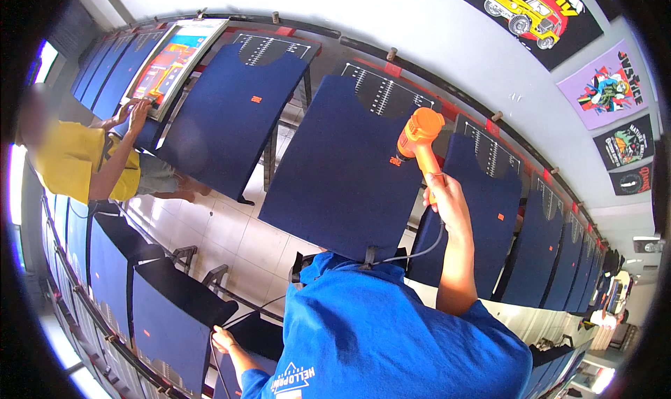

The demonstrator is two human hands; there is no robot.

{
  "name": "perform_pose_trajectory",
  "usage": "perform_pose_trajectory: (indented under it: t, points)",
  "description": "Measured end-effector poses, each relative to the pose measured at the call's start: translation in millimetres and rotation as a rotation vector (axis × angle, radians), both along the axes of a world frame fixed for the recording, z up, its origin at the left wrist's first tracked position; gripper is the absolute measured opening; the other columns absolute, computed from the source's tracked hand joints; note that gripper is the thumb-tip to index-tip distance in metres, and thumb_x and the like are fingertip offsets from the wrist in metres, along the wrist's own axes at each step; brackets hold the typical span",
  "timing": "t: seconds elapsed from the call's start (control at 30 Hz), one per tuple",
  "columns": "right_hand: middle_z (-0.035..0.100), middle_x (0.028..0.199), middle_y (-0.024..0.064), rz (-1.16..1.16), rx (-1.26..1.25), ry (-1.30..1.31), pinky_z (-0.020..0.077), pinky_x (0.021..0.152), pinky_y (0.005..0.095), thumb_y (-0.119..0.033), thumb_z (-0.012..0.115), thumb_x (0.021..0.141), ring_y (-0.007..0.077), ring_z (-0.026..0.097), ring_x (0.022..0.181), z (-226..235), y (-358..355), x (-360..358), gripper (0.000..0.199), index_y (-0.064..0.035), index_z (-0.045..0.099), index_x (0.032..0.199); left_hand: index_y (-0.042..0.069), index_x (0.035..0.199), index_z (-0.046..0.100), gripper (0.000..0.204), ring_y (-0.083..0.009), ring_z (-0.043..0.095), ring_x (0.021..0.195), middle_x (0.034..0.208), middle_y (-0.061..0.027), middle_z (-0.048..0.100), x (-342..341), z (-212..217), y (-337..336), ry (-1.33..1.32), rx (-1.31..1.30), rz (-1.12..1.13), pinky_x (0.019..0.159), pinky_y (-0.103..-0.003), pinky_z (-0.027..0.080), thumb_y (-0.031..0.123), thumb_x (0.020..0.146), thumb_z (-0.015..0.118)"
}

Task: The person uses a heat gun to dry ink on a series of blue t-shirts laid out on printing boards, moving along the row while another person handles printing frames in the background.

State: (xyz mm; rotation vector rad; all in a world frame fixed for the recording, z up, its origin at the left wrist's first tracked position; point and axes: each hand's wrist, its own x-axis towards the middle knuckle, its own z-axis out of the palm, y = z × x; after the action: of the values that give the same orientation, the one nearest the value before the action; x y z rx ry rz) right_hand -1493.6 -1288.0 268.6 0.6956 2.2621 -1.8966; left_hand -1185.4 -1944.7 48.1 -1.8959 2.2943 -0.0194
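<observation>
My right hand (449,202) is wrapped round the handle of an orange heat gun (421,130). Its dark nozzle points down, just over a small orange print (395,162) on a navy shirt panel (335,182). The panel lies spread on a board in front of me. From the handle a cable (430,251) runs down to my waist. Out to the lower left, my left hand (224,339) is closed round a thin dark cord (213,360). It is beside another navy panel (171,322).
To the left, a person in a yellow top (73,158) grips a framed printing screen (175,63). More navy panels (465,210) lie on boards along the right. A dark rail (363,46) runs behind them. Printed samples (601,84) hang on the wall. Tiled floor (234,238) shows between the rows.
</observation>
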Motion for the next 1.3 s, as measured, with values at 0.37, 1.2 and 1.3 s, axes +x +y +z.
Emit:
perform_pose_trajectory:
  t: [0.37, 1.2, 1.3]
  points:
    - [0.058, 0.068, 0.0004, -0.001, -0.048, -0.016, 0.037, 0.046, 0.0196, -0.039, 0.057, 0.094, 0.0069, 0.054, 0.055, -6, 1, -2, 0.037, -0.0015, 0.058, 0.099, -0.004, 0.098, 0.068, 0.059, -0.0419, 0.064, 0.096, 0.104, -0.0248, 0.066, -7, 8, 3, 0.131, 0.039, 0.091, 0.082, -0.052, 0.048, 0.049, 0.09, 0.044]
    - [0.058, 0.068, 0.0011, 0.016, -0.041, -0.014, 0.0439, 0.052, 0.0235, -0.034, 0.062, 0.093, 0.0092, 0.057, 0.058, -12, -3, 5, 0.033, -0.0019, 0.06, 0.098, -0.004, 0.097, 0.068, 0.059, -0.0429, 0.063, 0.097, 0.103, -0.0251, 0.066, 0, -1, -4, 0.135, 0.023, 0.079, 0.085, -0.052, 0.047, 0.05, 0.089, 0.044]
    - [0.057, 0.068, 0.0012, -0.042, -0.064, -0.092, 0.0446, 0.053, 0.0237, -0.032, 0.061, 0.093, 0.0092, 0.056, 0.057, -2, -3, 5, 0.031, -0.0012, 0.059, 0.097, -0.004, 0.096, 0.068, 0.06, -0.0428, 0.063, 0.095, 0.102, -0.025, 0.066, -1, -1, -3, 0.131, 0.026, 0.065, 0.085, -0.052, 0.048, 0.05, 0.089, 0.044]
